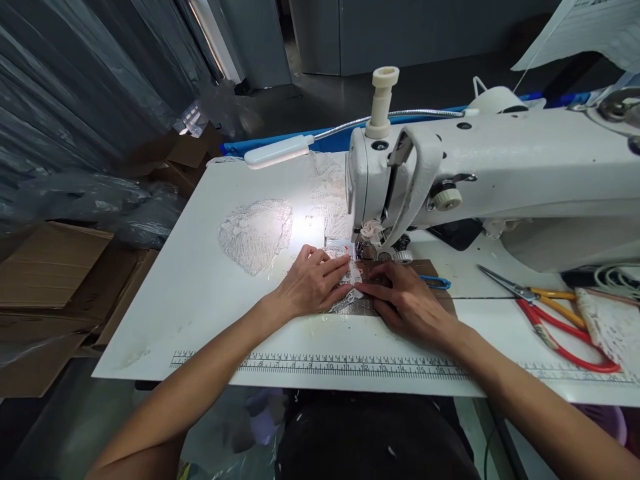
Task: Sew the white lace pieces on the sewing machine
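My left hand (313,283) lies flat on the white table, fingers stretched out and pressing a small piece of white lace (350,273) in front of the needle area. My right hand (405,300) rests beside it, its fingertips pinching the same lace piece from the right. Both hands sit directly below the head of a white sewing machine (450,173). A larger piece of white lace (255,233) lies to the left under the lamp's light.
Red-handled scissors (555,320) and yellow-handled scissors lie at the right, near more lace (615,327). A blue-handled clipper (435,282) sits behind my right hand. A ruler strip (325,365) runs along the table's front edge. Cardboard boxes (55,267) stand left of the table.
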A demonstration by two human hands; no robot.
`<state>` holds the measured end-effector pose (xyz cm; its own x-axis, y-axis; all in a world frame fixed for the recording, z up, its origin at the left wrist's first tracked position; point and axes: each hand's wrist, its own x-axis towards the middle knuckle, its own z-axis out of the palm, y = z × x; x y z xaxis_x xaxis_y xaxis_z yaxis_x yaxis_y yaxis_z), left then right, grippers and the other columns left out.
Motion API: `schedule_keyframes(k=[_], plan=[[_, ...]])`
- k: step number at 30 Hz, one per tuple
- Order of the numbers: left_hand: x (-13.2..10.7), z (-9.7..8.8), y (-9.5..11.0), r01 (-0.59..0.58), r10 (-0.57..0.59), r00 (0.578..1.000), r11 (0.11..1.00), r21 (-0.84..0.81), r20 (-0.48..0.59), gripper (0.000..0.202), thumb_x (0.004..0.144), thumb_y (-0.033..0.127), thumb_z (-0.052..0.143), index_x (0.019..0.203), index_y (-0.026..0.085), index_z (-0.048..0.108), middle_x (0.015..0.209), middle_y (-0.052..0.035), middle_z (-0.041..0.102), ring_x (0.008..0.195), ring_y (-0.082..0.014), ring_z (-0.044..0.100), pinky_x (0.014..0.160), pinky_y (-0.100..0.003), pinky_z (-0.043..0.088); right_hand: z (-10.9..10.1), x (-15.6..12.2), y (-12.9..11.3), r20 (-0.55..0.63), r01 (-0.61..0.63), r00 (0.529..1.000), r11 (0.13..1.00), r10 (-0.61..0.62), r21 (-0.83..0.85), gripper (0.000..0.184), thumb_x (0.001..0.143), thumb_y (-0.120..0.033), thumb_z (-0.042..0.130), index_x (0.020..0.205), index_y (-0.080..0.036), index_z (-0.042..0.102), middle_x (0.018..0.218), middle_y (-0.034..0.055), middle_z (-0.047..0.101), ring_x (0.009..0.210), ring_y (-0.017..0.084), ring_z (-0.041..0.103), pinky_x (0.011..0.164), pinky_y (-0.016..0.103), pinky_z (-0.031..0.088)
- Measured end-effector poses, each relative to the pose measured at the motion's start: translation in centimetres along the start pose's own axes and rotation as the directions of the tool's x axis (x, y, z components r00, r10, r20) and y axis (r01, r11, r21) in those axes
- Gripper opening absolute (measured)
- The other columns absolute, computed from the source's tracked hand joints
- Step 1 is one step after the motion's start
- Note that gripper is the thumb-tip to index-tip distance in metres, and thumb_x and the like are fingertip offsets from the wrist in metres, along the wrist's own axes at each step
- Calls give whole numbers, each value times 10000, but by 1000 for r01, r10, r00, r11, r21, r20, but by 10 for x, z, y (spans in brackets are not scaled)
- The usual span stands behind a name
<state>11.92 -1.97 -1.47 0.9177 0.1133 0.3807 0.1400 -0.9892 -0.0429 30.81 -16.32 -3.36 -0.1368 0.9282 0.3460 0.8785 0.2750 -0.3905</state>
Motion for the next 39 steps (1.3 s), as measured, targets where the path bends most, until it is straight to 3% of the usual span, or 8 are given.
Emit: schedule_keyframes(k=[8,13,26,39], plan=[[14,-5,-15,-97,95,989,995,12,117,306,964,366,460,1106,168,646,1252,-67,627,830,-206,542,787,-405,374,1,3,0,15,-11,1000,1000,11,-26,411,881,-153,493,1255,-266,622,1144,119,556,1014,261,532,839,461,474],[19,-6,-22,-79,83,985,996,-35,154,304,961,356,459,1146,189,633,1271,-65,616,899,-221,549,820,-411,375,2,6,-2,18,-42,999,999,43,-35,422,878,-145,479,1267,-240,613,1126,128,566,1033,280,523,849,485,471],[14,3,-24,-21,34,993,993,-115,110,321,960,357,456,1183,184,608,1274,-75,617,986,-253,551,831,-428,393,2,8,-3,15,-66,998,998,66,-12,377,868,-156,489,1194,-244,656,1098,117,595,957,260,555,817,454,485],[14,1,-20,-50,56,995,995,-82,79,312,961,343,445,1162,175,614,1298,-70,601,954,-244,559,860,-440,397,7,4,-1,-27,-57,998,998,57,0,391,859,-135,510,1212,-240,641,1127,108,583,994,256,560,852,464,492]])
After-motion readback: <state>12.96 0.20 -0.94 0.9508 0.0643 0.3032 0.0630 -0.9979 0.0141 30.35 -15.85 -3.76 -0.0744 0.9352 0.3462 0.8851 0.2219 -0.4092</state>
